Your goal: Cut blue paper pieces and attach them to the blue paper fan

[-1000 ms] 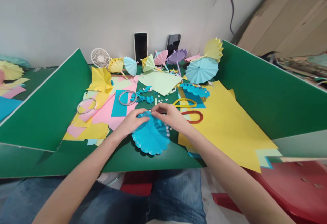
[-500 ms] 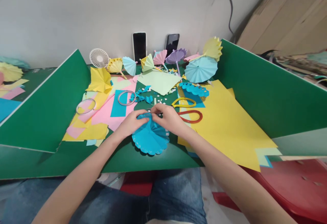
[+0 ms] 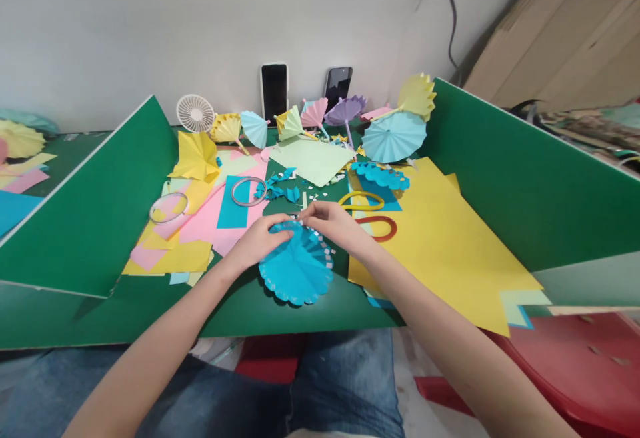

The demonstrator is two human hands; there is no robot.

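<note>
A blue pleated paper circle [image 3: 296, 269] with a scalloped edge lies on the green table [image 3: 240, 311] in front of me. My left hand [image 3: 260, 239] pinches its upper left rim with closed fingers. My right hand [image 3: 334, 223] pinches the upper right rim, fingers closed on the folds. The two hands almost meet at the top of the circle.
A large yellow sheet [image 3: 445, 238] lies to the right, with red and yellow scissor handles [image 3: 375, 215] by my right hand. Pink, blue and yellow papers and two tape rings [image 3: 249, 191] lie left. Finished paper umbrellas [image 3: 394, 137], a small fan [image 3: 195, 113] and two phones stand at the back.
The pleated circle was drawn together half a second ago and is spread wider again now. Both hands stayed at its top rim, shifting only slightly.
</note>
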